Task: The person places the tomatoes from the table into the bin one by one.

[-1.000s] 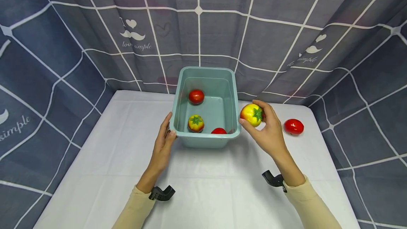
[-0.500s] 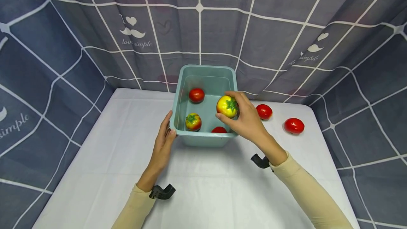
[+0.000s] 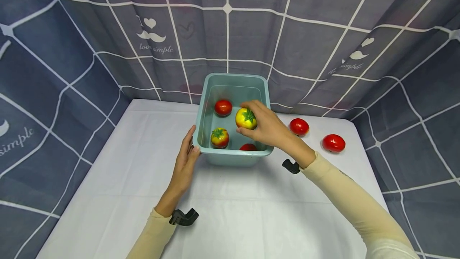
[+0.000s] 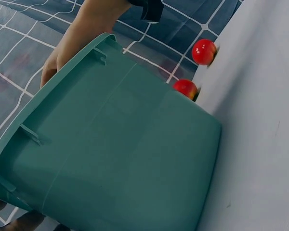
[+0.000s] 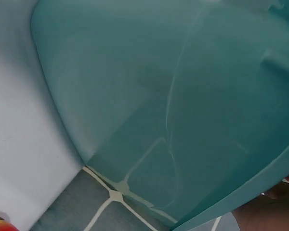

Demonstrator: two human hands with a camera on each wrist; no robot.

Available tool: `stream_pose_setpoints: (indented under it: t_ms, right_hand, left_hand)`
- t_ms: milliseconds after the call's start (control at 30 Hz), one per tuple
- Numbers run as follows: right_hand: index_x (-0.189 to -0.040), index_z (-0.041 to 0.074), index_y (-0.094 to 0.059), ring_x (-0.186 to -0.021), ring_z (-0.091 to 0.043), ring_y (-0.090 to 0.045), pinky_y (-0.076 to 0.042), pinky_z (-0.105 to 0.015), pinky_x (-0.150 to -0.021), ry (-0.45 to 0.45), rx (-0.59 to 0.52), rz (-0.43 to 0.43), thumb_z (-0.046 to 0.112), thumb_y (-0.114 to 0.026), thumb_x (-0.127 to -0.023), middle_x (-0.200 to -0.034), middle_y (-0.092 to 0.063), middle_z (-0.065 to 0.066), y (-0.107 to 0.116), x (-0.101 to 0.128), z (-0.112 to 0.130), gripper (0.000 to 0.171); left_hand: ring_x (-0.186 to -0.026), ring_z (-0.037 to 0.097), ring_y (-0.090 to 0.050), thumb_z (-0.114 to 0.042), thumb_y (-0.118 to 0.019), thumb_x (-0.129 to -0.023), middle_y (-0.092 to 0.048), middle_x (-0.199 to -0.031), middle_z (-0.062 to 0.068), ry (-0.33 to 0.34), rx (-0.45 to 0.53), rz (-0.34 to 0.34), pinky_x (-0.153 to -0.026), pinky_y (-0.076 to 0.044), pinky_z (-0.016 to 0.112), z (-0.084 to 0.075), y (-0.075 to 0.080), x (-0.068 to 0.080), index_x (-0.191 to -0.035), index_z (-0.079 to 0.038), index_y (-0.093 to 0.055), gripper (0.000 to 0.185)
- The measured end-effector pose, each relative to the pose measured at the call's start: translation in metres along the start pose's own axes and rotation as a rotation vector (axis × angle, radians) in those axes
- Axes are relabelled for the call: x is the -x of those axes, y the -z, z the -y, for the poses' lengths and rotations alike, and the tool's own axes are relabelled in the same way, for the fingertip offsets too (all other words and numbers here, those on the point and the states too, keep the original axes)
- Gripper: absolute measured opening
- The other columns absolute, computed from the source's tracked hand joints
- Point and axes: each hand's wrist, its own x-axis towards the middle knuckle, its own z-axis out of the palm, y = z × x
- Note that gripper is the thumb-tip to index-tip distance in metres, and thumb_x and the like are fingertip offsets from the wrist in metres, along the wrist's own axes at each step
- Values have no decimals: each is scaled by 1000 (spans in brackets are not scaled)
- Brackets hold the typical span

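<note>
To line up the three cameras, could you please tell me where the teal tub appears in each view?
Head: the teal tub sits at centre on the table, left hand at its near left corner.
Left wrist: its outer wall fills the left and centre.
Right wrist: its wall fills most of the picture.
Shared landmark: the white table.

The tub (image 3: 233,157) sits at frame centre on the bench (image 3: 108,179), holding three tomatoes (image 3: 223,107); two more tomatoes (image 3: 299,126) lie to its right.
</note>
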Motion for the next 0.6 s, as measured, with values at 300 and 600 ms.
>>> stream_pose_setpoints:
  t_ms: [300,600]
  right_hand:
    - [-149,15,-55,-114,-21,-63,-60,-41,-98,13,20,9,42,-84,-92,-142,-60,-4,-2,-10,-1,70]
    - [-153,15,-53,-129,-27,-61,-54,-49,-111,26,25,-4,45,-82,-94,-151,-58,-5,-3,-9,1,72]
  left_hand:
    - [-168,24,-23,-20,-42,-117,-19,-181,-9,-2,-1,1,-120,-37,11,0,0,0,-173,-33,-23,60]
    - [-168,23,-24,-20,-42,-118,-20,-181,-9,-1,-5,3,-120,-38,11,-1,0,1,-172,-36,-22,60]
